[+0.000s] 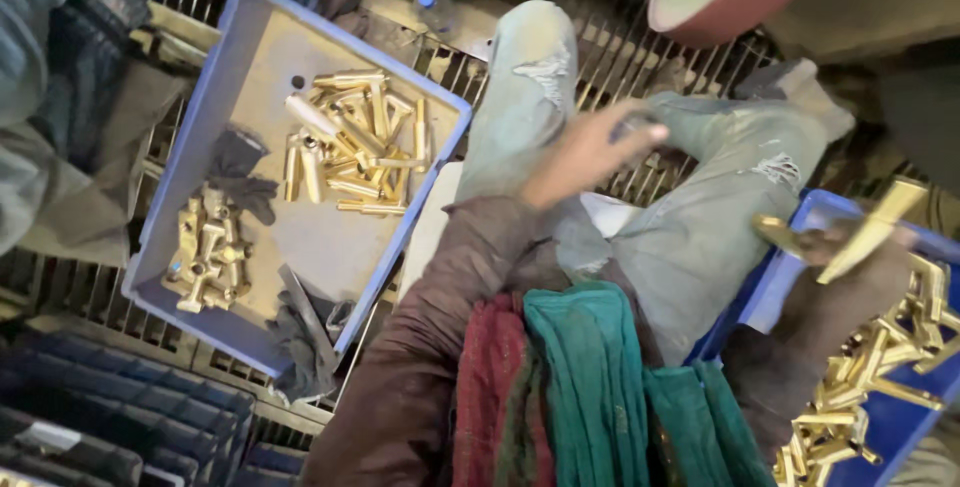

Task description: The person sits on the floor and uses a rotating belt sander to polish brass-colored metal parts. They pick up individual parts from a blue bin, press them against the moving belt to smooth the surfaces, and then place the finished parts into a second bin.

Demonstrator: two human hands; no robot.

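A seated person's left hand [590,152] rests over the knee, fingers loosely together, holding nothing clearly visible. The right hand [850,247] pinches a brass part [872,229] above the right blue crate [790,277] of brass parts. Another crate [250,37] sits far left.

sleeves [440,327]: dark brown, long, loose, creased
scarf [590,387]: teal green cloth beside a dark red patterned one, hanging at chest
jeans [700,207]: pale washed denim, ripped at both knees, frayed white threads
hands [585,152]: bare, no gloves
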